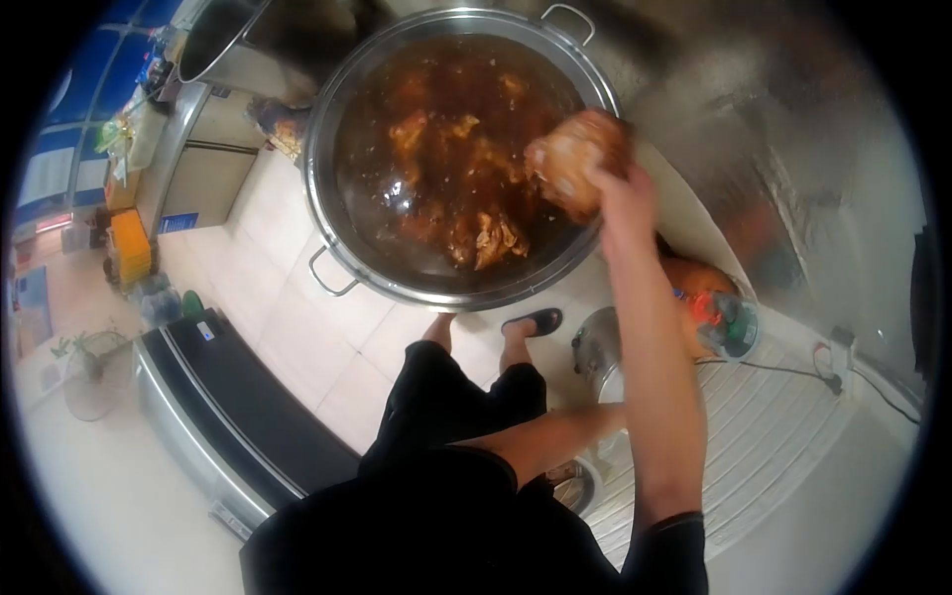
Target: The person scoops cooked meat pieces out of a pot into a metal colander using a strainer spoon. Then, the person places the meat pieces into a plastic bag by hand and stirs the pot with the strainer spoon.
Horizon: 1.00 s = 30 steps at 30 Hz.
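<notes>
My right hand [629, 206] is closed on a large, pale brown piece of meat [573, 162], blurred by motion, at the right rim of a big round steel pot [466, 298]. Dark brown liquid [387, 183] fills much of the pot, with browned meat pieces [498, 240] showing at its surface. My left forearm [555, 436] reaches to the right, low in the view, and passes behind my right forearm. My left hand is hidden there, so what it touches does not show.
A smaller metal pot [595, 347] and a clear plastic container [736, 332] are right of my legs. Another large pot [233, 50] is at the upper left. A black-topped appliance [248, 407] stands lower left, with tiled floor [288, 288] beyond it. A cable [773, 369] runs along the right.
</notes>
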Motion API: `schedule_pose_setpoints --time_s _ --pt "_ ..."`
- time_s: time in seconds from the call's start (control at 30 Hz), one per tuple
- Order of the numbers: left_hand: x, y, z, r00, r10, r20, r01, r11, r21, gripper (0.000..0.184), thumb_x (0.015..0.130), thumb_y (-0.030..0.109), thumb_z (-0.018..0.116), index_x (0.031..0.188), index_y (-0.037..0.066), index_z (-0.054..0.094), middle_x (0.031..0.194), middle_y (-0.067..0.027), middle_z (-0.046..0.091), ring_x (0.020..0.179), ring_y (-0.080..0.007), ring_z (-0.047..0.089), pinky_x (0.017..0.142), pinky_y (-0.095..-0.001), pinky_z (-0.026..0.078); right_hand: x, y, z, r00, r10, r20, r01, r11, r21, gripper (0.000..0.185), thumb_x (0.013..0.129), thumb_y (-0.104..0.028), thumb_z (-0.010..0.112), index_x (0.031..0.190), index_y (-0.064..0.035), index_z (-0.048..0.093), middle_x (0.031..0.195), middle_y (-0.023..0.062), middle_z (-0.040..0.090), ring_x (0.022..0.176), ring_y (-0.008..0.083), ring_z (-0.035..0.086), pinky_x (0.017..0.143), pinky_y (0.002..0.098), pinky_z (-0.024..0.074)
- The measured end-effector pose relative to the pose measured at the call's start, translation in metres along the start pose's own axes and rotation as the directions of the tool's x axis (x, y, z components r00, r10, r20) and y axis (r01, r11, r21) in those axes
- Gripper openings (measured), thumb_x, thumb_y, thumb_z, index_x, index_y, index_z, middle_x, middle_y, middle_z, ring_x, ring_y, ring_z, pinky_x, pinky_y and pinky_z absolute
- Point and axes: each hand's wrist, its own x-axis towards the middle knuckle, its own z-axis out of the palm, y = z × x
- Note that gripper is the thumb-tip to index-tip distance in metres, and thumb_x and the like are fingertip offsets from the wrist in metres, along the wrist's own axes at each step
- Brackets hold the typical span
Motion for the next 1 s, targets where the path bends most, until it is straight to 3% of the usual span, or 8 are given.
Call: schedule_pose_setpoints --time_s 0.27,0.33,0.47,0.57,0.63,0.8,0.9,1.0 --pt "-0.005 0.004 -0.001 0.994 -0.090 0.065 0.086 0.994 0.062 0.039 0.083 0.010 0.074 0.122 0.006 0.071 0.098 -0.0095 0.074 0.085 -0.0206 0.066 0.080 -0.0379 0.054 0.048 0.041 0.045 0.956 0.292 0.031 -0.282 0.942 -0.181 0.056 0.083 -0.019 0.086 0.128 0.0042 0.061 0.116 0.0148 0.069 0.102 0.0257 0.070 0.093 0.0401 0.0558" --pt "-0.006 0.007 -0.002 0.991 -0.110 0.072 0.103 0.990 0.092 0.039 0.083 0.010 0.075 0.121 0.004 0.071 0.098 -0.0100 0.073 0.087 -0.0211 0.066 0.081 -0.0379 0.054 0.025 0.034 -0.004 0.975 -0.206 0.085 0.215 0.768 -0.603 0.047 0.085 -0.023 0.084 0.119 0.0045 0.066 0.113 0.0093 0.070 0.094 0.0140 0.068 0.077 0.0288 0.0562" --pt "-0.010 -0.014 0.014 0.976 -0.177 0.128 0.159 0.977 0.141 0.039 0.081 0.011 0.077 0.118 0.001 0.071 0.098 -0.0111 0.073 0.089 -0.0221 0.066 0.084 -0.0378 0.053 -0.093 -0.031 -0.180 0.961 -0.276 -0.017 0.269 0.946 -0.183 0.032 0.095 -0.013 0.072 0.124 0.0006 0.067 0.121 0.0099 0.071 0.100 0.0140 0.069 0.083 0.0288 0.0559" --pt "0.008 -0.004 0.006 0.968 -0.231 0.098 0.216 0.965 0.146 0.040 0.080 0.011 0.078 0.117 -0.001 0.071 0.098 -0.0119 0.073 0.091 -0.0228 0.067 0.086 -0.0378 0.053 -0.189 -0.039 -0.325 0.774 -0.359 -0.521 0.289 0.933 -0.214 0.021 0.098 -0.004 0.063 0.118 -0.0009 0.069 0.111 0.0076 0.073 0.096 0.0133 0.069 0.083 0.0287 0.0559" --pt "0.024 0.013 0.005 0.968 -0.250 0.000 0.236 0.915 0.327 0.040 0.083 0.015 0.077 0.119 0.000 0.071 0.104 -0.0101 0.074 0.097 -0.0212 0.068 0.089 -0.0352 0.052 -0.238 0.008 -0.408 0.604 -0.377 -0.702 0.252 0.926 -0.280 0.020 0.098 -0.002 0.060 0.115 -0.0011 0.070 0.106 0.0068 0.074 0.094 0.0132 0.069 0.082 0.0289 0.0561" --pt "0.070 0.069 0.023 0.950 -0.311 -0.038 0.296 0.847 0.441 0.041 0.090 0.015 0.073 0.128 0.001 0.067 0.105 -0.0078 0.075 0.098 -0.0175 0.068 0.092 -0.0321 0.050 -0.280 0.182 -0.467 0.757 0.077 -0.649 -0.363 0.875 -0.320 0.028 0.088 -0.005 0.058 0.110 0.0004 0.074 0.100 0.0176 0.077 0.094 0.0272 0.075 0.089 0.0367 0.0559" --pt "0.085 0.079 0.031 0.948 -0.319 -0.008 0.285 0.834 0.472 0.036 0.094 0.015 0.071 0.126 0.000 0.067 0.102 -0.0083 0.075 0.095 -0.0162 0.068 0.092 -0.0306 0.050 -0.240 0.304 -0.482 0.730 -0.002 -0.684 -0.470 0.724 -0.504 0.042 0.083 -0.011 0.059 0.122 -0.0010 0.070 0.113 0.0272 0.071 0.105 0.0435 0.068 0.096 0.0465 0.0535" --pt "0.099 0.083 0.034 0.952 -0.306 0.015 0.263 0.842 0.472 0.033 0.097 0.016 0.069 0.126 0.001 0.067 0.101 -0.0077 0.075 0.095 -0.0152 0.067 0.093 -0.0302 0.049 -0.187 0.370 -0.509 0.602 -0.009 -0.798 -0.543 0.729 -0.417 0.073 0.081 -0.040 0.078 0.133 0.0082 0.058 0.120 0.0323 0.067 0.113 0.0440 0.066 0.096 0.0482 0.0540"
